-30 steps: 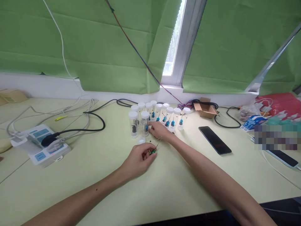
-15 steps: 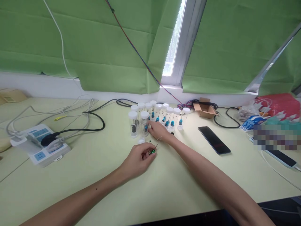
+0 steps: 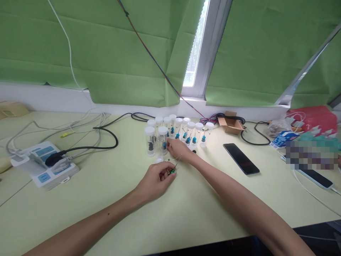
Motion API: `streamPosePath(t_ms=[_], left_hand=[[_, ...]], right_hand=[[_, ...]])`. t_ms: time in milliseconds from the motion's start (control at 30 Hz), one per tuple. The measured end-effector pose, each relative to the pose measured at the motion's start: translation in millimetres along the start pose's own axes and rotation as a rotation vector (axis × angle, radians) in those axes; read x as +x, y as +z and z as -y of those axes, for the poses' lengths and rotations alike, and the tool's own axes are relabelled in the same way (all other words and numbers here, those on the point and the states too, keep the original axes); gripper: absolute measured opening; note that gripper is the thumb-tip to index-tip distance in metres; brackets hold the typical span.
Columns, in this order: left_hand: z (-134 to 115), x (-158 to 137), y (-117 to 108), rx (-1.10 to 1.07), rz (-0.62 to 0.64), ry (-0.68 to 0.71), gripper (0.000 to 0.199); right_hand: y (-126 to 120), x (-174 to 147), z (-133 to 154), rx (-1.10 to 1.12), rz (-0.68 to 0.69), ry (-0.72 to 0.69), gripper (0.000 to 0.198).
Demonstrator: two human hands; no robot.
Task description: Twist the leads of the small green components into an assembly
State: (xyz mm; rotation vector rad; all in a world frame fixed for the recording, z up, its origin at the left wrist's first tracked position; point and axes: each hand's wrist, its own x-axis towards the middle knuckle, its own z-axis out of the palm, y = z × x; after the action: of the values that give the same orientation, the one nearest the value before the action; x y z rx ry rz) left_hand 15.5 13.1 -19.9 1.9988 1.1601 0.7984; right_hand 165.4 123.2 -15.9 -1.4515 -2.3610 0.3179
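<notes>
My left hand (image 3: 160, 176) is closed in a pinch around a small shiny green part with a thin wire stem (image 3: 172, 171), just above the table. My right hand (image 3: 178, 148) reaches in behind it, its fingers curled together against the right side of a clear tube with a white cap (image 3: 163, 131). Its fingertips are partly hidden, and whether they grip that tube I cannot tell. Another capped tube (image 3: 149, 142) with a dark part inside stands to the left. Several more capped tubes with blue parts (image 3: 194, 139) stand behind my right hand. A loose white cap (image 3: 159, 160) lies near my left fingers.
A black phone (image 3: 241, 158) lies to the right on the table (image 3: 186, 213). Behind it sits an open cardboard box (image 3: 231, 125). A white power strip (image 3: 57, 170) with plugs and cables is on the left. Farther right are a blue-and-white carton (image 3: 284, 139) and another phone (image 3: 317, 176).
The view shifts slightly, moving everything a little to the left. Both hands keep nearly the same pose, with the green part still in the left one.
</notes>
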Motion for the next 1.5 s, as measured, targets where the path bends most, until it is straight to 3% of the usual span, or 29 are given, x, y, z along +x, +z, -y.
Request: streamPosePath(t_ms=[233, 467, 667, 900, 1500], left_hand=[[2, 1, 0, -0.049, -0.008, -0.03, 0.016], [-1, 6, -2, -0.161, -0.04, -0.094, 0.02], [-7, 10, 1, -0.227, -0.036, -0.118, 0.023], [-7, 12, 5, -0.252, -0.034, -0.108, 0.023], [-5, 19, -1, -0.391, -0.016, -0.14, 0.027]], right_hand=[[-6, -33, 1, 0.046, -0.03, -0.02, 0.011], [-2, -72, 2, 0.345, -0.221, 0.001, 0.01], [-2, -84, 9, 0.536, -0.299, -0.043, 0.012], [-6, -89, 14, 0.627, -0.234, -0.077, 0.015], [-5, -90, 14, 0.621, -0.195, -0.048, 0.017]])
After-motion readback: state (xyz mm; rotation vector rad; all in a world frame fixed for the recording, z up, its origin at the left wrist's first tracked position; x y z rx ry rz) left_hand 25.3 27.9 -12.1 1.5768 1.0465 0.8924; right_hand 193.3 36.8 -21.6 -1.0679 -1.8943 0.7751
